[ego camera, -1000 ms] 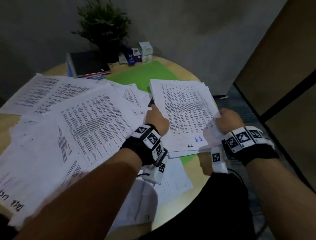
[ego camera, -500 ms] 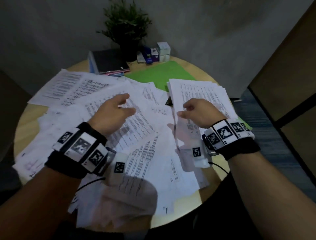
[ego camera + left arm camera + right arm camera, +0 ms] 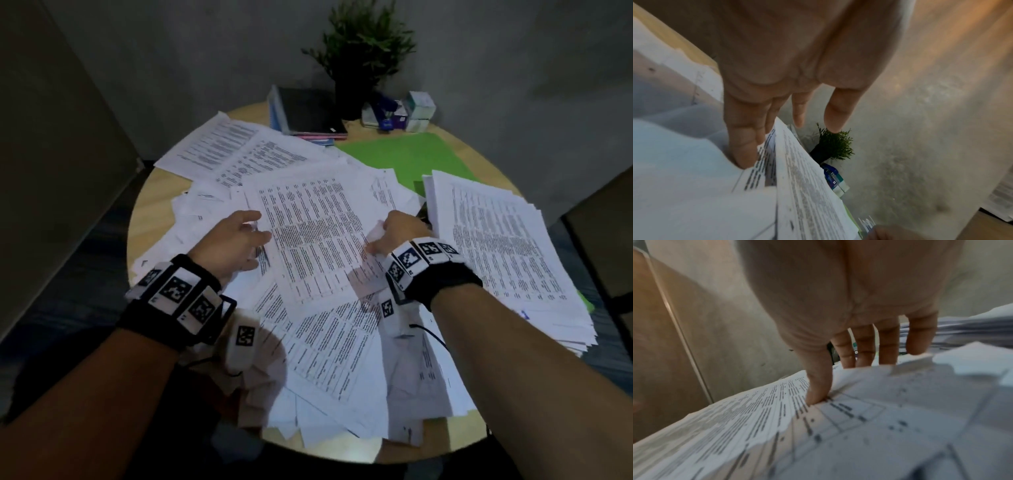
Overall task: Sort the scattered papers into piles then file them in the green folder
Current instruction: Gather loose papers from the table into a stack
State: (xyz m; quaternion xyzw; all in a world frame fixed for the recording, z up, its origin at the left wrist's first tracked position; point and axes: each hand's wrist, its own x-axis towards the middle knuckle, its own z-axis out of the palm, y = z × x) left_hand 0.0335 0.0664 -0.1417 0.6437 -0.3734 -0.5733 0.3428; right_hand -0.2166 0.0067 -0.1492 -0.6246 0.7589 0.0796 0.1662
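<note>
Printed papers [image 3: 335, 346] lie scattered over a round wooden table [image 3: 150, 192]. The green folder [image 3: 407, 154] lies flat at the back right, partly under sheets. A gathered pile of papers [image 3: 500, 246] sits at the right. One printed sheet [image 3: 315, 233] lies on top in the middle. My left hand [image 3: 255, 236] is at its left edge, with straight fingers [image 3: 744, 146] touching the papers beside it. My right hand [image 3: 378, 238] pinches the sheet's right edge, with the thumb [image 3: 818, 391] on top and the fingers behind.
A potted plant [image 3: 363, 58] stands at the back of the table. A stack of notebooks [image 3: 308, 109] lies to its left and small boxes [image 3: 416, 109] to its right. Sheets overhang the near table edge [image 3: 342, 452]. A grey wall rises close behind.
My right hand left the pile at the right and took hold of the middle sheet's right edge. My left hand moved forward to that sheet's left edge.
</note>
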